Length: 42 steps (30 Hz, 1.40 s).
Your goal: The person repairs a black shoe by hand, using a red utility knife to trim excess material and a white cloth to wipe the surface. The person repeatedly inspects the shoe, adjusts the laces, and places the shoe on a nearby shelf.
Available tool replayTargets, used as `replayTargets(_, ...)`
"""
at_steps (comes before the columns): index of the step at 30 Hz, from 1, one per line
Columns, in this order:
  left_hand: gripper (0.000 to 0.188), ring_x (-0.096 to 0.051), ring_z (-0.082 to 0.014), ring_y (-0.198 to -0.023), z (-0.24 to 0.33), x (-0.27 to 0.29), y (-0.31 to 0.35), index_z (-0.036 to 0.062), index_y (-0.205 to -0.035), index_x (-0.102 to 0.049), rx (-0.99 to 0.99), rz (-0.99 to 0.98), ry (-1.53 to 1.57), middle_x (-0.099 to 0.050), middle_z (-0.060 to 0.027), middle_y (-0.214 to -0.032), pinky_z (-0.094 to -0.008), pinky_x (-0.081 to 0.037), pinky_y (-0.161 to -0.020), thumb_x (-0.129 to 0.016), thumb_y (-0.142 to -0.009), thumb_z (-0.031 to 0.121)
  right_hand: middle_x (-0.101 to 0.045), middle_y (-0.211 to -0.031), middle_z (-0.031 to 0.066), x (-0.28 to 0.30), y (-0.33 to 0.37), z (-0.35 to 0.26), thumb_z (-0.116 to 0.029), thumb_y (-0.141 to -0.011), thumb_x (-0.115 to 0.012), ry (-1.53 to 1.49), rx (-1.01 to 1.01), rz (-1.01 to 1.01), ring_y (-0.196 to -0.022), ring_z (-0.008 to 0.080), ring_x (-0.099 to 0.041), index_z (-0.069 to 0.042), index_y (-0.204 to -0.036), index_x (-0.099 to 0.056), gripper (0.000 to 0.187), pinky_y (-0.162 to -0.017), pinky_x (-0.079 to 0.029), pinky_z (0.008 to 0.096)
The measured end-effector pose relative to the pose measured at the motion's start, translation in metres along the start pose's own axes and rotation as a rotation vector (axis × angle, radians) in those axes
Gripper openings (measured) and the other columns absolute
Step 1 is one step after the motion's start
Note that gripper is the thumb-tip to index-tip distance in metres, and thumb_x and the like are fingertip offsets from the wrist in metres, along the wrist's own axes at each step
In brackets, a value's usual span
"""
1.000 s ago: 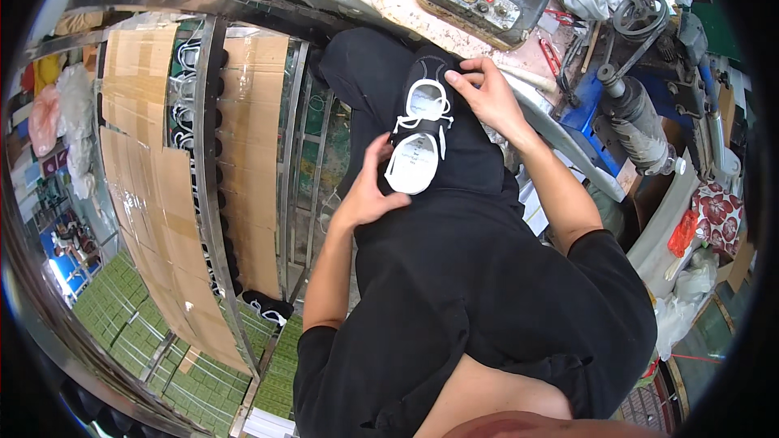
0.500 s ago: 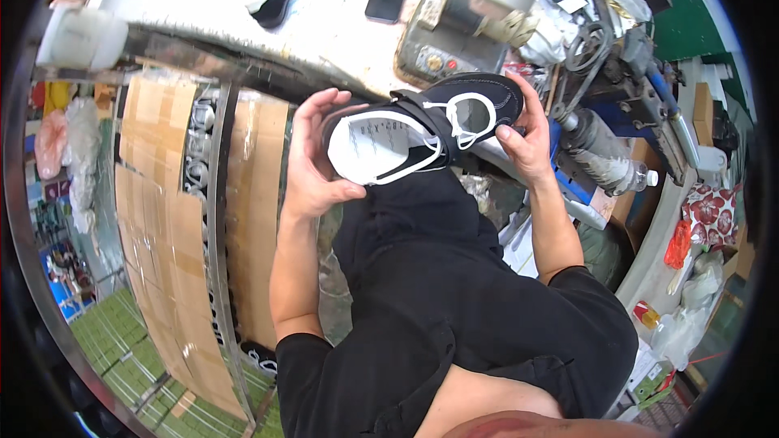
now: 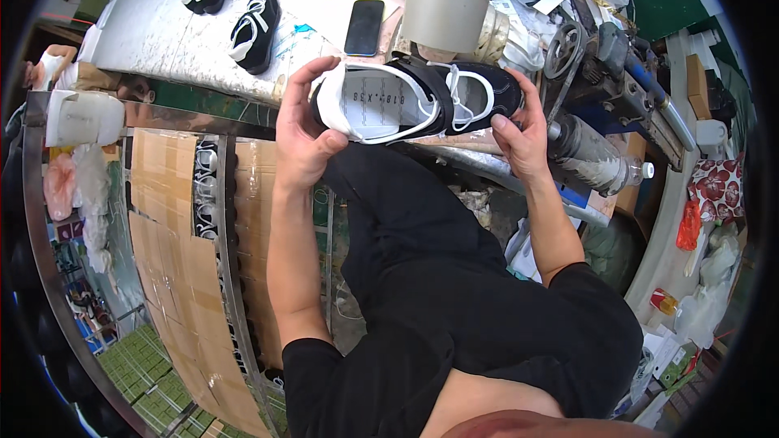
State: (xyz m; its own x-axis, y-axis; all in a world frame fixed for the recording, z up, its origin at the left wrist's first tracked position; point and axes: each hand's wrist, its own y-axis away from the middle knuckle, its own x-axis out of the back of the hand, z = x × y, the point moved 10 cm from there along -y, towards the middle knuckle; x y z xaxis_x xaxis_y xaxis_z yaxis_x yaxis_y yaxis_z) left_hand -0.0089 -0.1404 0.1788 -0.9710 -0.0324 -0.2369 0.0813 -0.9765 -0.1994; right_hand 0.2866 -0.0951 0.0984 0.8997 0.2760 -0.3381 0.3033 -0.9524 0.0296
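Note:
A black shoe (image 3: 445, 88) with white trim and a white insole is held up level between my two hands, its opening facing me. Around its white-lined heel, at the left end, my left hand (image 3: 302, 126) is closed, thumb on the near side and fingers on the far side. My right hand (image 3: 523, 130) grips the toe end the same way, thumb near the front edge. A dark strap crosses the middle of the shoe. The sole underneath is hidden.
Beyond my hands is a white worktable (image 3: 187, 53) with another black shoe (image 3: 255, 32), a phone (image 3: 365, 27) and a metal cylinder machine (image 3: 451, 2). Cardboard-sided racks (image 3: 174, 276) stand at left. A plastic bottle (image 3: 633, 172) lies at right. Another person (image 3: 61, 69) shows at far left.
The shoe and both hands have shifted slightly up in view, and the shoe has turned from slanting up rightward to nearly level. My view has swung, showing more of the table.

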Motion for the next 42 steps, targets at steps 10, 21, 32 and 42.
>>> replayTargets(10,0.103,-0.043,-0.0202,-0.134,-0.038,-0.04,0.036,-0.0027,-0.149,-0.028,0.121,-0.129,0.103,-0.045,-0.0128,-0.143,-0.0345,-0.034,-0.112,-0.068,-0.085,0.067,-0.059,-0.132,0.0138,0.038,0.057,-0.057,-0.027,-0.075,-0.087,0.194,0.236,0.16,-0.12,0.0207,-0.06,0.007,-0.146,-0.042,0.091,-0.104,-0.045,0.0323)
replayTargets(21,0.09,-0.043,-0.0204,-0.132,-0.037,-0.09,0.04,-0.0017,-0.149,-0.016,0.161,-0.135,0.122,-0.045,-0.0157,-0.143,-0.0351,-0.033,-0.111,-0.051,-0.097,0.063,-0.065,-0.124,0.0178,0.07,0.081,-0.14,-0.062,-0.068,-0.086,0.305,0.306,0.326,-0.112,0.024,-0.067,0.013,-0.139,-0.045,0.111,-0.101,-0.051,0.0347)
replayTargets(32,0.089,-0.048,-0.0177,-0.125,-0.027,-0.091,0.035,0.0008,-0.147,-0.019,0.157,-0.13,0.158,-0.053,-0.0137,-0.135,-0.0334,-0.036,-0.107,-0.057,-0.095,0.062,-0.065,-0.122,0.0153,0.062,0.073,-0.149,-0.066,-0.071,-0.083,0.262,0.304,0.362,-0.11,0.021,-0.066,0.012,-0.136,-0.047,0.108,-0.097,-0.051,0.0321)
replayTargets(42,0.05,-0.035,-0.0001,-0.074,-0.053,-0.062,0.01,0.0027,-0.128,-0.046,0.152,-0.002,0.01,-0.045,0.0079,-0.085,-0.0174,-0.03,-0.067,-0.045,-0.107,0.047,-0.069,-0.099,0.0039,0.069,0.044,-0.081,-0.043,-0.085,-0.075,0.078,0.02,0.284,-0.055,-0.0006,-0.052,0.007,-0.13,-0.055,0.071,-0.036,-0.029,0.0131)
